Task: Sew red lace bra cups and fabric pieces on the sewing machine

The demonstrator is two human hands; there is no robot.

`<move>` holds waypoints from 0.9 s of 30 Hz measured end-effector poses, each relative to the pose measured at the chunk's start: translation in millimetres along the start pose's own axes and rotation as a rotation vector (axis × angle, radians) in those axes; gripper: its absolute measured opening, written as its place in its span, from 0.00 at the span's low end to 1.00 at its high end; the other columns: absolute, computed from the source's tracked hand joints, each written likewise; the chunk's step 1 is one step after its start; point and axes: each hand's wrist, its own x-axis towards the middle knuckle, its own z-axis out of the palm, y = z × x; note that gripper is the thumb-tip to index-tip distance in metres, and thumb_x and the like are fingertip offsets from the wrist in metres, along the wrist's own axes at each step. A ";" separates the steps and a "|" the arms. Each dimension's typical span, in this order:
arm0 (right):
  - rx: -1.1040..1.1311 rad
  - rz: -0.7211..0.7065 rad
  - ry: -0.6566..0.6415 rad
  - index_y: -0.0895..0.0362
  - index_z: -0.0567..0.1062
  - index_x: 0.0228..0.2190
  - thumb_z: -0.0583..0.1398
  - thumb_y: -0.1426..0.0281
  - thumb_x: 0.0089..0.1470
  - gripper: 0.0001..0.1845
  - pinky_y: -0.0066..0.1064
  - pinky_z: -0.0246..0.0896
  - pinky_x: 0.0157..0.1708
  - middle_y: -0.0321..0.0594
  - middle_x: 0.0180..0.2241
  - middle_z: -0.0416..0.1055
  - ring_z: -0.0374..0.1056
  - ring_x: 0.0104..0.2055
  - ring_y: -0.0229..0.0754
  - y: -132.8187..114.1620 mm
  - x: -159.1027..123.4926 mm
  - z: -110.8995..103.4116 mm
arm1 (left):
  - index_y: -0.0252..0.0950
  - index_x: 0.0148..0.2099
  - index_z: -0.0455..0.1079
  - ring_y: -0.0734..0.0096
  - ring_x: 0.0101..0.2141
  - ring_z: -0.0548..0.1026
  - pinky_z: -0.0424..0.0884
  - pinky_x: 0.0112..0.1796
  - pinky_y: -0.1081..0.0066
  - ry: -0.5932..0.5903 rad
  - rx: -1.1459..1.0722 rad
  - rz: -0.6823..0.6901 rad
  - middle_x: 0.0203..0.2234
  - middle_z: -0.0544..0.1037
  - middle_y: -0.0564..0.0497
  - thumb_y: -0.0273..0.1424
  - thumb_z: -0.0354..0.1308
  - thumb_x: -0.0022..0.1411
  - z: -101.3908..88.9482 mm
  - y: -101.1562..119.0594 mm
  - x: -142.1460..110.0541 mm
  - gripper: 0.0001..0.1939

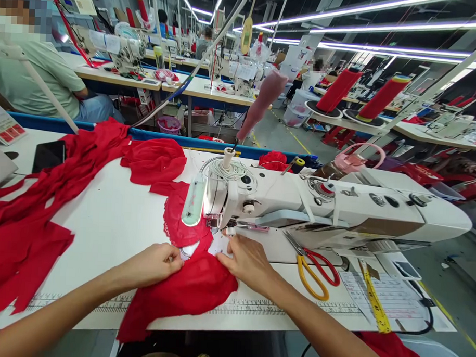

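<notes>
Pressing the sheer red fabric piece [187, 288] flat on the white counter [115, 221], we grasp its top edge with our left hand [153, 264] in a pinching grip, while our right hand [246, 259] lies open-fingered on it, feeding it toward the white sewing machine [318, 207]. Yellow-and-red-handled scissors [315, 269] lie just beside; loose red cloth [45, 203] crowds the far left.

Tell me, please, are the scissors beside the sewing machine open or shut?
Shut: the scissors lie flat on the table, their blades together and handles touching.
</notes>
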 end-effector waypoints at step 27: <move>-0.335 -0.622 0.075 0.50 0.73 0.53 0.57 0.77 0.60 0.21 0.50 0.50 0.59 0.43 0.53 0.72 0.67 0.49 0.47 16.2 -2.8 11.8 | 0.51 0.55 0.72 0.43 0.65 0.60 0.24 0.58 0.26 0.461 0.637 0.631 0.60 0.72 0.48 0.31 0.59 0.65 31.5 -35.4 -0.3 0.17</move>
